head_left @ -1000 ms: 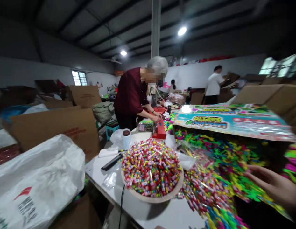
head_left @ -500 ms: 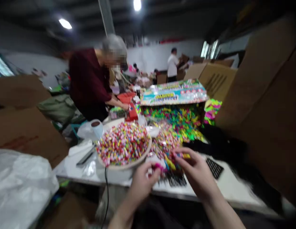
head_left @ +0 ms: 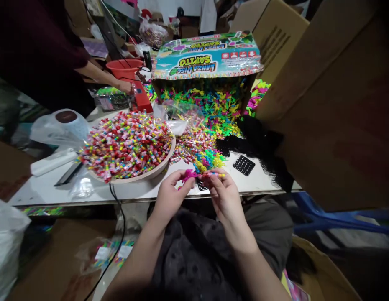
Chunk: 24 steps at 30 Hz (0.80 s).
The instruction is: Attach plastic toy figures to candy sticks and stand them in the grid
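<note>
My left hand (head_left: pixel 170 195) pinches a small magenta plastic toy figure (head_left: pixel 189 174) between thumb and fingers. Close beside it, my right hand (head_left: pixel 226 196) is closed on a small wrapped candy (head_left: pixel 221 174) with red and yellow ends. Both hands are over the table's front edge, their fingertips almost meeting. Just beyond them lies a pile of blue, yellow and green toy figures (head_left: pixel 208 159). A black plastic grid (head_left: pixel 202 185) is partly hidden under my hands; another black grid (head_left: pixel 244 165) lies flat to the right.
A wide bowl (head_left: pixel 165 164) heaped with wrapped candies stands at left. Behind, an open printed carton (head_left: pixel 207 58) spills colourful figures. Black mesh (head_left: pixel 260 142) lies at right beside a tall cardboard box (head_left: pixel 323 125). A person's hand (head_left: pixel 124 86) touches a red device (head_left: pixel 141 98) at back left.
The view has tilted down and come nearer the table. My hands have drawn closer together, with the magenta figure still in my left. The candy in my right hand shows more clearly.
</note>
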Motion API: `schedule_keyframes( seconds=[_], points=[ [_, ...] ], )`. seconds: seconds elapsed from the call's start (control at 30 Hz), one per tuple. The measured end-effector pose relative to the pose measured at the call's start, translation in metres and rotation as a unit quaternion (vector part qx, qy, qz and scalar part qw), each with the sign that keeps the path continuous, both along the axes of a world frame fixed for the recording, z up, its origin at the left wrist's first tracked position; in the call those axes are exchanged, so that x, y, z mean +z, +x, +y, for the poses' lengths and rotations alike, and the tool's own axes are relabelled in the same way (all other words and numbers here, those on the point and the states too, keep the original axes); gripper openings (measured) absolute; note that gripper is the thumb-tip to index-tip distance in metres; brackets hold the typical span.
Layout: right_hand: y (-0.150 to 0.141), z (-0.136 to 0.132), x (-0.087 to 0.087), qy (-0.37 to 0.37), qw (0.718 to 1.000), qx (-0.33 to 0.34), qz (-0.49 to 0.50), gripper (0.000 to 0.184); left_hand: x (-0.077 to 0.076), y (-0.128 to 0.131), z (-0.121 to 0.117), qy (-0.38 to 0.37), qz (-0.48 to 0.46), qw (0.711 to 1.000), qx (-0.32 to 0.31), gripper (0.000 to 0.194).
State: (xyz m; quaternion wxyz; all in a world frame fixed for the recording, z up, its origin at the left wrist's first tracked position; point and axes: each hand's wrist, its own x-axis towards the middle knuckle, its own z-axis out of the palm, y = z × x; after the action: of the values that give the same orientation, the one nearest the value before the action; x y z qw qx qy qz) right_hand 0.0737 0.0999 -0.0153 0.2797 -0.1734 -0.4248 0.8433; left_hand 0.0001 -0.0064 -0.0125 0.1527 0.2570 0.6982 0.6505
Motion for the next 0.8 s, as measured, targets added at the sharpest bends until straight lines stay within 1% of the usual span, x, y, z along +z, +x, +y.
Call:
schedule_keyframes(
  seconds=[0.07, 0.13, 0.23, 0.3, 0.4, 0.5, 0.63, 0.73, 0.8],
  points=[
    [0.0, -0.006, -0.002, -0.009, 1.0, -0.009, -0.004, 0.017, -0.002, -0.002, 0.002, 0.031, -0.043, 0.999, 0.005, 0.016],
    [-0.001, -0.013, -0.003, -0.018, 1.0, -0.016, -0.003, 0.017, -0.004, -0.004, 0.004, 0.087, -0.09, 0.992, 0.019, 0.019],
    [-0.005, -0.026, -0.008, -0.025, 0.999, -0.033, 0.002, 0.014, -0.009, -0.009, 0.003, 0.19, -0.115, 0.972, 0.082, 0.021],
    [-0.007, -0.032, -0.013, -0.036, 0.999, -0.038, 0.002, 0.013, -0.014, -0.012, 0.001, 0.222, -0.128, 0.96, 0.111, 0.022],
    [-0.009, -0.036, -0.019, -0.065, 0.997, -0.034, -0.001, 0.014, -0.018, -0.015, -0.003, 0.234, -0.143, 0.953, 0.129, 0.025],
    [-0.01, -0.036, -0.021, -0.081, 0.996, -0.039, -0.008, 0.016, -0.017, -0.013, -0.005, 0.245, -0.139, 0.95, 0.136, 0.026],
    [-0.012, -0.033, -0.018, -0.094, 0.995, -0.045, -0.007, 0.018, -0.014, -0.008, -0.006, 0.234, -0.15, 0.952, 0.125, 0.026],
    [-0.014, -0.027, -0.015, -0.1, 0.994, -0.047, 0.014, 0.018, -0.016, -0.005, -0.005, 0.205, -0.143, 0.959, 0.135, 0.026],
    [-0.016, -0.024, -0.013, -0.098, 0.994, -0.052, 0.017, 0.019, -0.018, -0.004, -0.003, 0.2, -0.125, 0.962, 0.137, 0.024]
  ],
)
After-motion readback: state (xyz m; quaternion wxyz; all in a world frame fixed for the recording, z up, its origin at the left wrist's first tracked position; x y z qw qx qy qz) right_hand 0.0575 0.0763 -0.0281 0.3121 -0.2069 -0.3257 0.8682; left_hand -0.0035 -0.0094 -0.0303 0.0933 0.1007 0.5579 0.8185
